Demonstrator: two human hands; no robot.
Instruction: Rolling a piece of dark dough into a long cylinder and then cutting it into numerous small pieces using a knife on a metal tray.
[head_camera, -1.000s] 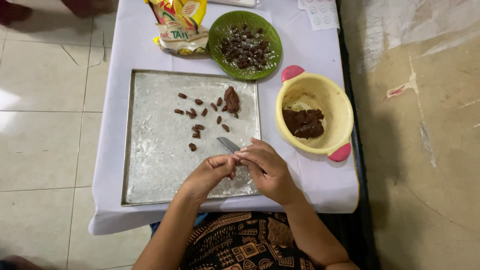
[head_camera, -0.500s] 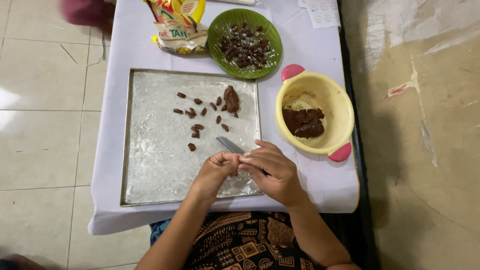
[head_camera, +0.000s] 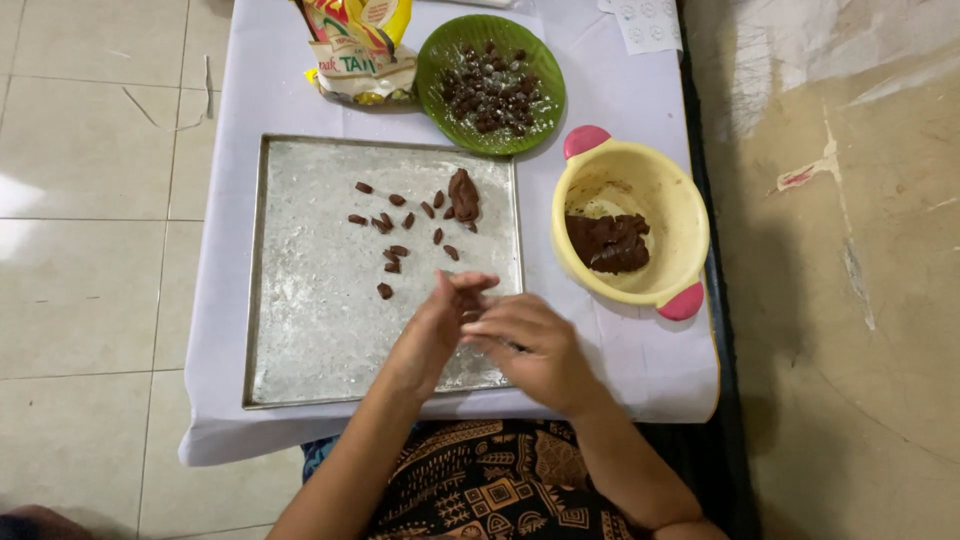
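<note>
Small brown dough bit (head_camera: 468, 297) is pressed between both hands over the tray's (head_camera: 300, 330) near right corner; only its edge shows. Left hand (head_camera: 432, 330) stands palm-in, fingers straight, flat against the bit. Right hand (head_camera: 530, 345) lies over it, fingers together, closed on the same bit. Whether the right hand also holds a tool, cannot tell.

Cut dough pieces (head_camera: 395, 235) lie scattered on the tray's far half, a bigger dough lump (head_camera: 463, 194) just right of them. Beyond the tray: green plate (head_camera: 540, 110) of dark pieces, with a yellow packet (head_camera: 362, 45) to its left. Right of the tray: yellow bowl (head_camera: 665, 200) with more dough (head_camera: 608, 242). All on a white-clothed surface (head_camera: 640, 370).

Risk, as judged: sticky dough could smear on the palms, or the bit could slip out and drop off the tray edge.
</note>
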